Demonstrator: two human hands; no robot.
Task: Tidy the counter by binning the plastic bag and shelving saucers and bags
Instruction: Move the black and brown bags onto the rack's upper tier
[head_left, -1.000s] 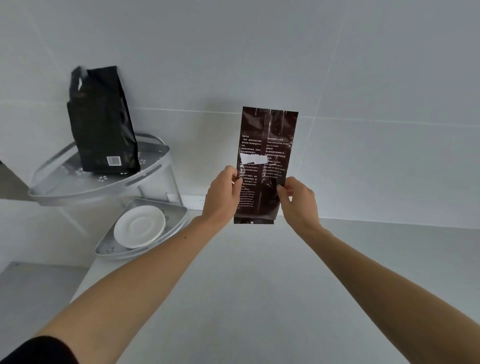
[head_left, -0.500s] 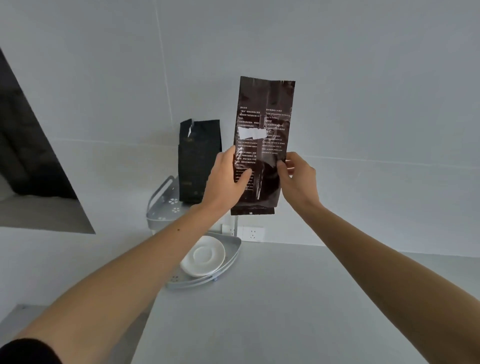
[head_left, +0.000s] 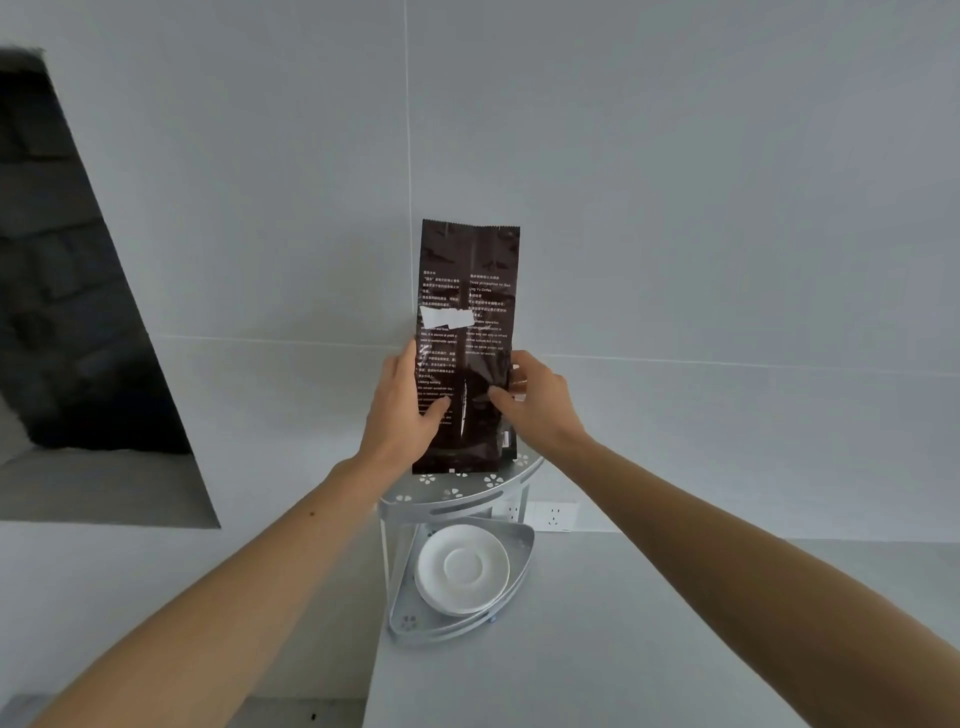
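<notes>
I hold a tall dark brown bag (head_left: 467, 291) with white print upright, its bottom edge at the top tier of a grey corner shelf (head_left: 493, 493). My left hand (head_left: 400, 415) grips its left side and my right hand (head_left: 535, 400) its right side. A second black bag (head_left: 508, 441) stands on that tier behind it, almost fully hidden. On the lower tier (head_left: 522, 551) lie stacked white saucers (head_left: 462, 569).
The shelf stands in the corner of a pale grey counter (head_left: 649, 649) against a tiled wall. Two white wall sockets (head_left: 556, 517) sit just right of the shelf. A dark opening (head_left: 67, 312) fills the left side.
The view has swung left, so the shelf now sits centred. The brown bag, held in both hands, has come in front of the black bag and down onto the top tier.
</notes>
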